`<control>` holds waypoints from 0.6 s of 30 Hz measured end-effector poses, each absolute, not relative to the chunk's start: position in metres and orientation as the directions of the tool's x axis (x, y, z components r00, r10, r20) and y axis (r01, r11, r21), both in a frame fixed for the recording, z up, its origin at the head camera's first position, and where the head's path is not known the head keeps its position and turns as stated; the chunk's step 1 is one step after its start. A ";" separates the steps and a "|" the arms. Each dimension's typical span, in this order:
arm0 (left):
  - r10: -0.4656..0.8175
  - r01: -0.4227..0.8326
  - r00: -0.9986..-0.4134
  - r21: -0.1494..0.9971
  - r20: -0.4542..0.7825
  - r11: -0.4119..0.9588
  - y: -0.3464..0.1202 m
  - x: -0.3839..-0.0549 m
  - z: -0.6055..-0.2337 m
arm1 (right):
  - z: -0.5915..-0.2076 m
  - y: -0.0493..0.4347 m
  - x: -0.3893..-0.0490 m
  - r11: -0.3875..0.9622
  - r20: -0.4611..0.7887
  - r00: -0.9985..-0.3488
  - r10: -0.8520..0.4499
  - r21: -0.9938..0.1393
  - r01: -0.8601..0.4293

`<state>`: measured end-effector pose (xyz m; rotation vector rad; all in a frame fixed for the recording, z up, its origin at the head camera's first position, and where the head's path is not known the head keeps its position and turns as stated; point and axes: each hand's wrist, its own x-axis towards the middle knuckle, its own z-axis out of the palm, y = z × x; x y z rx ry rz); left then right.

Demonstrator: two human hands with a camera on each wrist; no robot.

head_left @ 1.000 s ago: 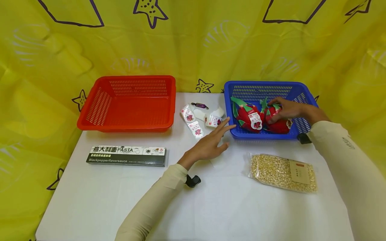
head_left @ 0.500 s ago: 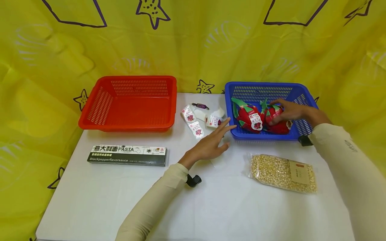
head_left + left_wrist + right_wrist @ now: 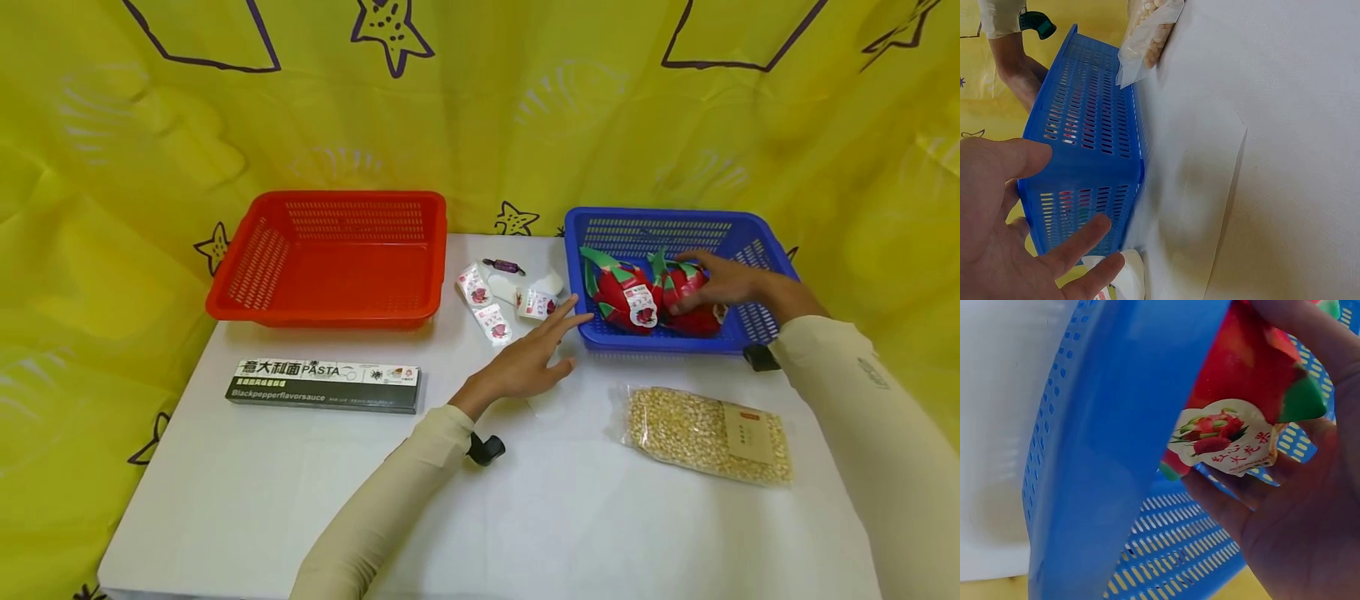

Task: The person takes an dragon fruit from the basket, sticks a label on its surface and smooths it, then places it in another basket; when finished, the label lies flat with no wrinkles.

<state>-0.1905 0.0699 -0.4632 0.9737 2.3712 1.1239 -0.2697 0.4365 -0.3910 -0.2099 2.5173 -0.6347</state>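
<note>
Two red dragon fruits with green tips lie side by side in the blue basket [image 3: 622, 340]. My right hand [image 3: 723, 279] grips the right-hand dragon fruit [image 3: 693, 321], thumb on the near side and fingers around the far side. In the right wrist view a white label shows on that dragon fruit [image 3: 1250, 369], between thumb and fingers. The left dragon fruit [image 3: 617, 292] also has a label and rests against it. My left hand [image 3: 528, 362] is at the basket's near left corner, fingers spread and nearly straight; whether they touch the rim I cannot tell.
A red basket [image 3: 330, 321] stands at the back left. In front of it lies a pasta box [image 3: 322, 386]. Label strips [image 3: 483, 304], a label roll [image 3: 536, 302] and a purple wrapped candy [image 3: 504, 266] lie between the baskets. A bag of corn kernels [image 3: 705, 433] is at right.
The head view has shifted slightly, so everything appears a little further right and lower. Both hands keep their places at the blue basket, and the dragon fruits stay where they were.
</note>
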 end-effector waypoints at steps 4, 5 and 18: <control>0.707 0.446 -0.707 0.768 -0.011 0.459 0.071 -0.188 -0.464 | -0.386 0.435 -0.265 0.889 -0.414 -0.867 -0.278 -0.454 -0.068; 0.706 0.452 -0.709 0.763 -0.008 0.463 0.071 -0.188 -0.464 | -0.384 0.434 -0.265 0.888 -0.391 -0.875 -0.285 -0.452 -0.087; 0.651 0.437 -0.758 0.727 -0.019 0.530 0.033 -0.180 -0.471 | -0.338 0.357 -0.253 0.848 -0.126 -0.935 -0.331 -0.475 -0.236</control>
